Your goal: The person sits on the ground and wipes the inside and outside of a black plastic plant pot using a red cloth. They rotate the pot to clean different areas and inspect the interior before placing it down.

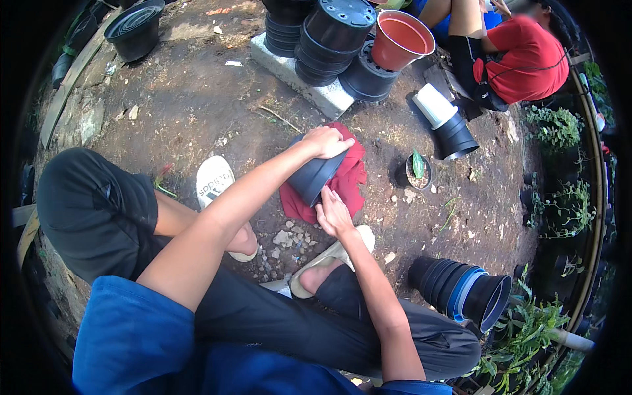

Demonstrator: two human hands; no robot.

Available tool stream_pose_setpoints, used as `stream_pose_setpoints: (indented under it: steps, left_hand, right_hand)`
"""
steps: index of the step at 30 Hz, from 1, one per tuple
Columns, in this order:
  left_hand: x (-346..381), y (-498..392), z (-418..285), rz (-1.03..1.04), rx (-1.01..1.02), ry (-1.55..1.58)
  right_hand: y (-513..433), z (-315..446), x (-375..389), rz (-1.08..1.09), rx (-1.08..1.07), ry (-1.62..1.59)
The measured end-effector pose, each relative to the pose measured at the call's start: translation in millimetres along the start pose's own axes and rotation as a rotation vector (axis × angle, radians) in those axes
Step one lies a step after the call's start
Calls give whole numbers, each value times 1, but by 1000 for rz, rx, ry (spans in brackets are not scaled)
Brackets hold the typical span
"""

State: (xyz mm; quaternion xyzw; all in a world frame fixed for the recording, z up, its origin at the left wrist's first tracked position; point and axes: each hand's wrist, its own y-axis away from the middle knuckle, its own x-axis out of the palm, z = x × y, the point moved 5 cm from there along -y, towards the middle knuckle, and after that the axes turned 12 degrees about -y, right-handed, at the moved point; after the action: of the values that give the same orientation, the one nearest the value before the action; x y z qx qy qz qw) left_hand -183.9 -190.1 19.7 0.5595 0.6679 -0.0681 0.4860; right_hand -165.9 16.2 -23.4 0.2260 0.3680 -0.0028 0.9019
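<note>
A black plastic plant pot lies tilted on its side over a dark red cloth on the ground between my feet. My left hand is closed over the far side of the pot, close to its rim. At the near end of the rim, my right hand holds the edge with its fingers stretched along it. The pot's opening is turned to the right, and its inside cannot be seen. Part of the cloth is hidden beneath the pot.
Stacked black pots and a terracotta-coloured pot stand by a pale block. To the right are a small potted plant, a white pot and a lying pot stack. A person in red sits beyond.
</note>
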Motion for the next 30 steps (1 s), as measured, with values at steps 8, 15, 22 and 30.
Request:
stream_pose_setpoints:
  steps: [8,15,22,30]
  left_hand:
    - [2,-6,2,30,49,27]
    - [3,-11,-1,83,37,-24]
    - [3,-9,1,38,41,-43]
    - [-7,34,8,-171,221,118]
  right_hand:
    - [-24,-10,-9,-143,5,266]
    - [-8,4,-17,-45,37,-161]
    - [7,17,-40,169,-4,-396]
    - [-32,-5,-67,-446,-169,-56]
